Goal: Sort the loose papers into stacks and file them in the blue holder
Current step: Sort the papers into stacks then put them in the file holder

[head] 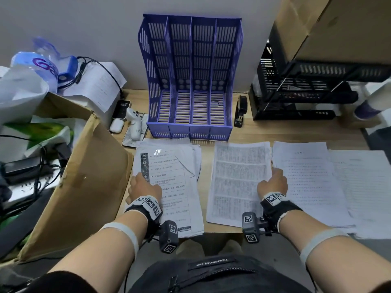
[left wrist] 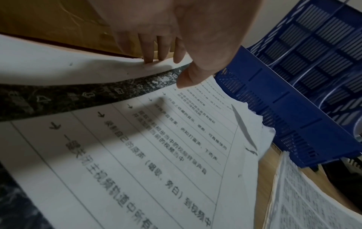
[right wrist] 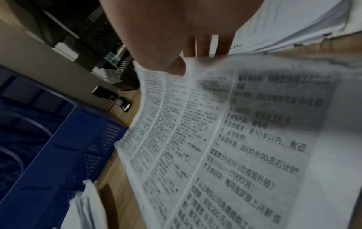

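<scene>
The blue holder point(head: 190, 81) stands empty at the back of the desk, its low front wall point(left wrist: 274, 111) close behind the papers. Four paper stacks lie in a row in front of it. My left hand point(head: 141, 182) grips the left edge of the left stack point(head: 173, 187), a table sheet with a dark strip point(left wrist: 137, 155); its fingers point(left wrist: 150, 58) reach over the edge and the thumb lies on top. My right hand point(head: 275, 180) pinches the right edge of the dense-text stack point(head: 237, 182), thumb on top point(right wrist: 176, 68), and the sheet point(right wrist: 225, 139) bows upward. Two more stacks point(head: 306, 182) point(head: 364, 187) lie to the right.
A tilted cardboard box point(head: 84, 187) crowds the left stack. A black stapler point(head: 240, 111) lies right of the holder, and a black tray rack point(head: 306, 87) stands beyond it. A white controller point(head: 134, 123), an earbud case point(head: 116, 125) and cables sit at the left back.
</scene>
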`<state>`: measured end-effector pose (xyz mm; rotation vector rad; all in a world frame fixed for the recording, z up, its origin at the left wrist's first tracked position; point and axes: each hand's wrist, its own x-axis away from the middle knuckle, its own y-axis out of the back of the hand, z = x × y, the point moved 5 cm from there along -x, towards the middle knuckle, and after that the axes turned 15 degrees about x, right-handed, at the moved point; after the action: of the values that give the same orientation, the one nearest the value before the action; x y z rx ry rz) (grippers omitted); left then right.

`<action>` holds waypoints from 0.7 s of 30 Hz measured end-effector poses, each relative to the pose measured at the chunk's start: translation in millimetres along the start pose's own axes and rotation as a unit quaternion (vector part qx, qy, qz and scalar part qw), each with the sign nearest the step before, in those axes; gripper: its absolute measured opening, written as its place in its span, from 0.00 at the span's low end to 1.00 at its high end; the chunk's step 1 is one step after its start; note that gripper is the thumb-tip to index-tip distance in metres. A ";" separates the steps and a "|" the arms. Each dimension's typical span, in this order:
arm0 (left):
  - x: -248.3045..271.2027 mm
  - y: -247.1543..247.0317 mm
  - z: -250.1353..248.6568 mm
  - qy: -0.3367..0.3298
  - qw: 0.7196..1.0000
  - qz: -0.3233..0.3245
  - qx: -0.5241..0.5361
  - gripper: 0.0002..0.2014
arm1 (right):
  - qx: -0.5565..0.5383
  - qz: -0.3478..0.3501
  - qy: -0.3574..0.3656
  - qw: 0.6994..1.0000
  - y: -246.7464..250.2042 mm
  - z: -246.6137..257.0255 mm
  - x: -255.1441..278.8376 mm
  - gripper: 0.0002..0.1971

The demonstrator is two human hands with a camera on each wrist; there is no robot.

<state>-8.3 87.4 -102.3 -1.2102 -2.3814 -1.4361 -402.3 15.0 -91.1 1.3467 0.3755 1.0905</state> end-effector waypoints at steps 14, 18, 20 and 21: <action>4.7 -15.5 -18.5 -0.070 0.988 0.099 0.093 0.15 | 0.014 0.313 0.194 0.930 -69.4 67.6 85.8 0.16; -1.0 -7.8 -15.2 -0.077 0.989 0.075 0.105 0.16 | 0.015 0.225 0.158 0.961 -59.4 56.6 65.8 0.16; -7.2 3.4 -6.9 -0.053 0.997 0.013 0.049 0.21 | 0.012 0.186 0.123 0.975 -50.8 46.3 52.4 0.16; -8.3 9.4 -3.3 -0.037 0.999 -0.012 0.030 0.24 | 0.013 0.165 0.106 0.980 -45.6 41.4 46.1 0.16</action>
<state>2.7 82.3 -97.8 -1.2463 -2.4770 -1.3395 -329.2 34.0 -105.4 1.3483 0.3287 1.5179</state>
